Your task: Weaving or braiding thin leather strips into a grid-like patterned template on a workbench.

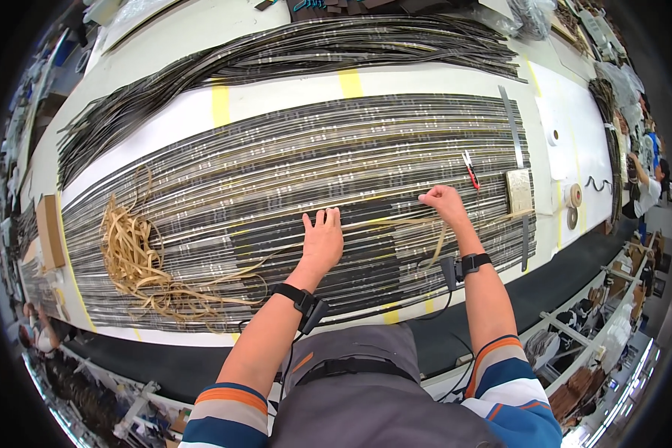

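Long, narrow dark strips [291, 164] lie side by side across the table in front of me. My left hand [322, 243] rests on them near the middle, fingers spread. To its right, my right hand [446, 205] is closed in a pinch just above the strips; whatever is between the fingertips is too small to make out. A tan tape [366, 223] runs past both hands from a tangled tan heap [131, 250] on the left towards a metallic block [519, 192]. Beyond my right hand lies a red-handled cutting tool [472, 172].
A flat metal bar [512, 127] crosses the strips' right ends. Along the far side lies a loose bundle of dark strips [291, 56]. Tape rolls [574, 196] sit at the right, and a cardboard piece [50, 231] stands at the left. Other people work at both sides.
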Demonstrator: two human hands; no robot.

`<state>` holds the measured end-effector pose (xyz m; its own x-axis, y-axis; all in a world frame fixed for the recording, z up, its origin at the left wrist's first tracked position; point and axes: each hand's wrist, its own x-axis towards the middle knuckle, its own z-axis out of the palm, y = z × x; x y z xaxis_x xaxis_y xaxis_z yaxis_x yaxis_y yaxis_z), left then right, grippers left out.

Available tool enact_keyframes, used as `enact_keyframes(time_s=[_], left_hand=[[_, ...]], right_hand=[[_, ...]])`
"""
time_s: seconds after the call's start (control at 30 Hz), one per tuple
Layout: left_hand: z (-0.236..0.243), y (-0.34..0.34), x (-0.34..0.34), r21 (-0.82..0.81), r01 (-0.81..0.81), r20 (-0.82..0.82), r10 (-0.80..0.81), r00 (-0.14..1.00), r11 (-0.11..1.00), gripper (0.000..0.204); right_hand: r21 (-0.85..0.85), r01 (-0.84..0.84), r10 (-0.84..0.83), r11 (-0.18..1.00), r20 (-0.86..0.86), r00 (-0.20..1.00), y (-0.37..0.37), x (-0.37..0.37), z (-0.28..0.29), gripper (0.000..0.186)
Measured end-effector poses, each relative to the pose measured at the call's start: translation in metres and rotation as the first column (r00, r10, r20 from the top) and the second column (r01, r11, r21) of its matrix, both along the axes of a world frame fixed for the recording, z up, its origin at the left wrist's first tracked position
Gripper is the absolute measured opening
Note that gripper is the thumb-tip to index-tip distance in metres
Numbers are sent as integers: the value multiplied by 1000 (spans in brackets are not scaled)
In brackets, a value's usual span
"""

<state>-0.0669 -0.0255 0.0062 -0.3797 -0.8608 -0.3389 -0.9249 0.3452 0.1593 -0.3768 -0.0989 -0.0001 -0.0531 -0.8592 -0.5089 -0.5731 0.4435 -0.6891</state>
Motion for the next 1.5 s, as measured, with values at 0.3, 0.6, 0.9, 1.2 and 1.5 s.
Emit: enact_keyframes(time_s=[0.3, 0.6, 0.9, 1.2, 1.5], left_hand=[[2, 3, -14, -10, -77, 31, 78, 997, 997, 58], [4, 2, -17, 14, -96, 41, 95, 995, 995, 61], [5, 1, -17, 41, -87, 58, 85, 995, 995, 62], [5, 3, -16, 30, -99, 49, 97, 994, 995, 62], [-1, 5, -7, -30, -94, -61, 92, 994, 995, 57]], right_hand=[[-5, 54, -54, 999, -25, 998, -9, -48, -27, 26], [-73, 95, -97, 993, -26, 995, -4, -47, -31, 25], [-94, 121, -127, 988, -57, 990, -5, -41, -27, 26], [-57, 114, -120, 992, -99, 988, -7, -39, -26, 26], [-38, 125, -129, 991, -155, 979, -7, -40, -32, 28]])
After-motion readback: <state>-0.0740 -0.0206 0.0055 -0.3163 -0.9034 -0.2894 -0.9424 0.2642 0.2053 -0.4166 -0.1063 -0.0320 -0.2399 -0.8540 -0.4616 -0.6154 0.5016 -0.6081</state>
